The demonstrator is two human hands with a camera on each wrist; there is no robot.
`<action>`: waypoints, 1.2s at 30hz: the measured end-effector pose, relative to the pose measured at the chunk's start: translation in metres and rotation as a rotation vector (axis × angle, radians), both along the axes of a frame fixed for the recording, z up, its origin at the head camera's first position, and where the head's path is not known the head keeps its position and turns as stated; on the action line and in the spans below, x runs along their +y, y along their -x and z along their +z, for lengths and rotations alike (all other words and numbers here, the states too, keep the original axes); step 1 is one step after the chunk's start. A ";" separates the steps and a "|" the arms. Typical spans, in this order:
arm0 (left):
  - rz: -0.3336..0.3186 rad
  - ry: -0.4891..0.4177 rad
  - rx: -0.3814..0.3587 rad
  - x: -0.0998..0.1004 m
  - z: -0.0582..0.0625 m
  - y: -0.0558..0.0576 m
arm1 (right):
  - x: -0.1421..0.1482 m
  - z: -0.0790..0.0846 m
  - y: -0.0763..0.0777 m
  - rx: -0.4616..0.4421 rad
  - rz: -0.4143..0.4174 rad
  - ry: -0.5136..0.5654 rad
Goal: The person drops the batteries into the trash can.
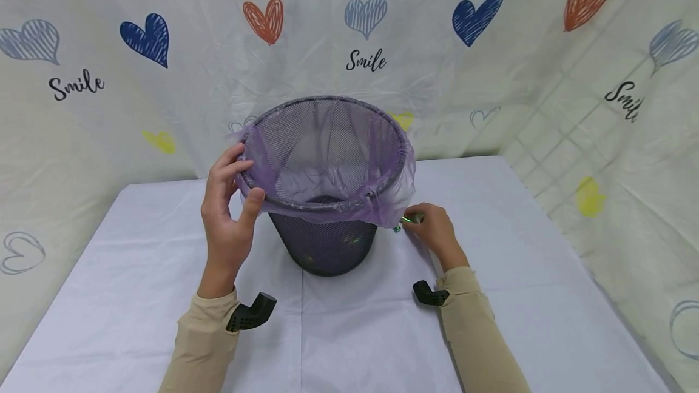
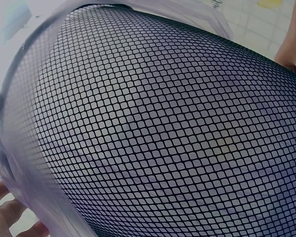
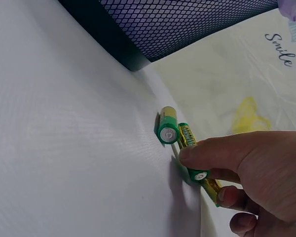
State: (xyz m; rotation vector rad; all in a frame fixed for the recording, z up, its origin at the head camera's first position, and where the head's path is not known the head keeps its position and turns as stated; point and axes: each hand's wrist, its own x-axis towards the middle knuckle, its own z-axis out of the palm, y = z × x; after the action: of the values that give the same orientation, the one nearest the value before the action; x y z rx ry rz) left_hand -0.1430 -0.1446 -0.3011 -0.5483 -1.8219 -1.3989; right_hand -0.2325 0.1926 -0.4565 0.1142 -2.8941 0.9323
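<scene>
On the white table [image 1: 136, 320], held the mesh bin [image 1: 327, 250] by its rim in the bent fingers of the left hand [image 1: 226, 220]. Right of it, pinched at least one battery [image 3: 199, 175] between narrowly parted thumb and fingers of the right hand [image 1: 434, 229]. Had a loose battery [image 3: 168, 123] lying just binward of those fingertips, long axis roughly parallel, right hand nearer.
</scene>
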 end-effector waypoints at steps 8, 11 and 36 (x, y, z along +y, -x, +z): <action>-0.004 -0.003 0.005 0.000 0.001 0.001 | 0.002 0.004 0.001 0.058 0.014 0.015; -0.006 -0.004 0.006 -0.001 0.000 0.001 | 0.002 0.004 0.002 0.075 0.013 0.024; -0.007 -0.005 0.009 0.000 0.000 0.000 | 0.003 0.020 -0.003 0.302 0.017 0.090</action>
State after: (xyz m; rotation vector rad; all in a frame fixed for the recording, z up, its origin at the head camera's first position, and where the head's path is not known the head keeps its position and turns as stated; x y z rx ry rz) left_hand -0.1426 -0.1447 -0.3008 -0.5586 -1.8104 -1.4032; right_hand -0.2292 0.1955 -0.4365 0.2500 -2.5760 0.9539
